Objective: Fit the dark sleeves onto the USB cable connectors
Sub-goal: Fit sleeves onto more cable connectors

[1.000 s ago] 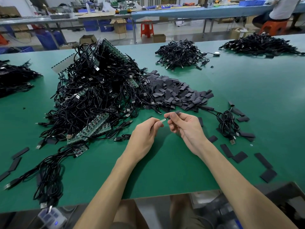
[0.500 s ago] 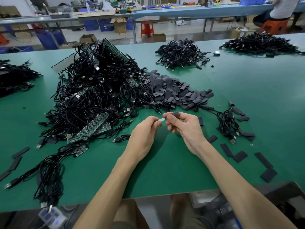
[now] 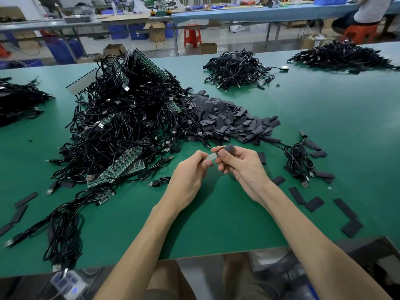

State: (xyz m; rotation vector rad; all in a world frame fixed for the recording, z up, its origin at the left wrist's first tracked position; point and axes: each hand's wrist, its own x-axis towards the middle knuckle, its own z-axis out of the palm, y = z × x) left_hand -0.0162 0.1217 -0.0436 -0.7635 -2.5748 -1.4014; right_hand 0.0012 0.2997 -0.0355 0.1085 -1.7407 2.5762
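Hands together over the table (image 3: pixel 216 226), a sleeve (image 3: pixel 227 148) at a connector's (image 3: pixel 212 157) tip.

The left hand (image 3: pixel 190 173) pinches a silvery USB connector, metal end pointing right. The right hand (image 3: pixel 243 167) pinches a dark grey sleeve (short, matte, flattish) whose mouth meets that end; how far it is on I cannot tell. Both are held just above the green top, near the front edge of the sleeve pile (image 3: pixel 229 122). That pile lies against a large tangle of black cables (image 3: pixel 129 126) mixed with green circuit boards (image 3: pixel 121 167). Loose sleeves (image 3: pixel 314 203) lie flat to the right, near a small coiled cable (image 3: pixel 299 161). Further back sit two more cable heaps (image 3: pixel 234 69), then a blue bench (image 3: pixel 249 16), a red stool (image 3: pixel 192 35), cardboard boxes (image 3: pixel 155 31) and a seated person (image 3: pixel 365 11).
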